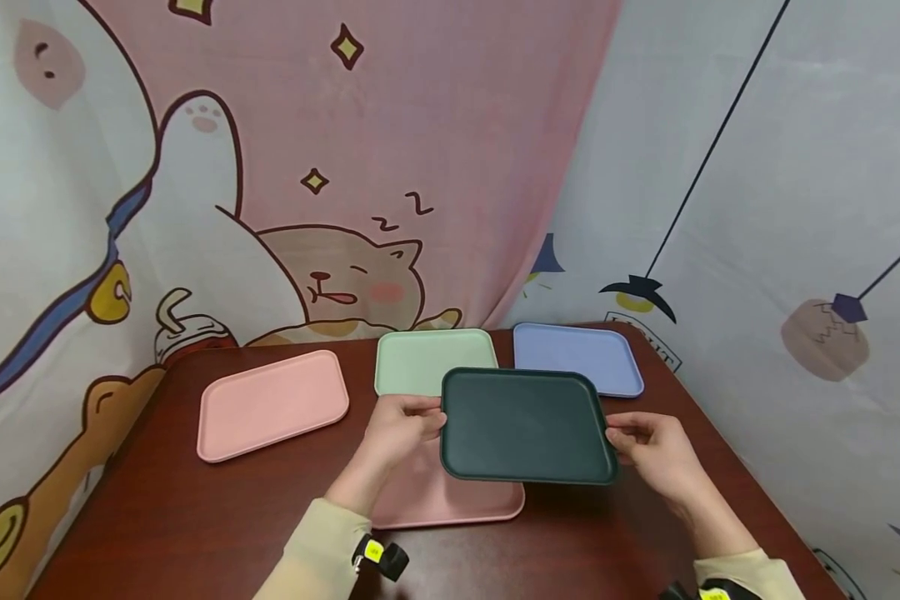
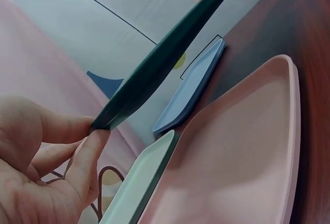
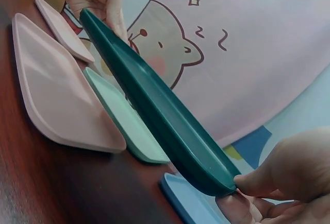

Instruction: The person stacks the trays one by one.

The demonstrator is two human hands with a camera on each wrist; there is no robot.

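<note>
A dark green rectangular tray [image 1: 528,425] is held level above the table, its shallow rim showing in the right wrist view. My left hand [image 1: 401,433] pinches its left edge between thumb and fingers. On the opposite short side, my right hand [image 1: 656,450] pinches the edge the same way. Below and to the left of it, a dusty pink tray [image 1: 450,500] lies on the table, partly covered by the green one and my left hand. Behind the raised tray lie a light green tray [image 1: 427,358] and a blue tray [image 1: 577,354], each partly overlapped in the head view.
A lighter pink tray [image 1: 273,404] lies angled at the left of the dark red-brown table [image 1: 142,517]. Printed curtains [image 1: 457,167] hang along the table's back and right sides. A strap with a small device [image 1: 378,554] sits on each wrist.
</note>
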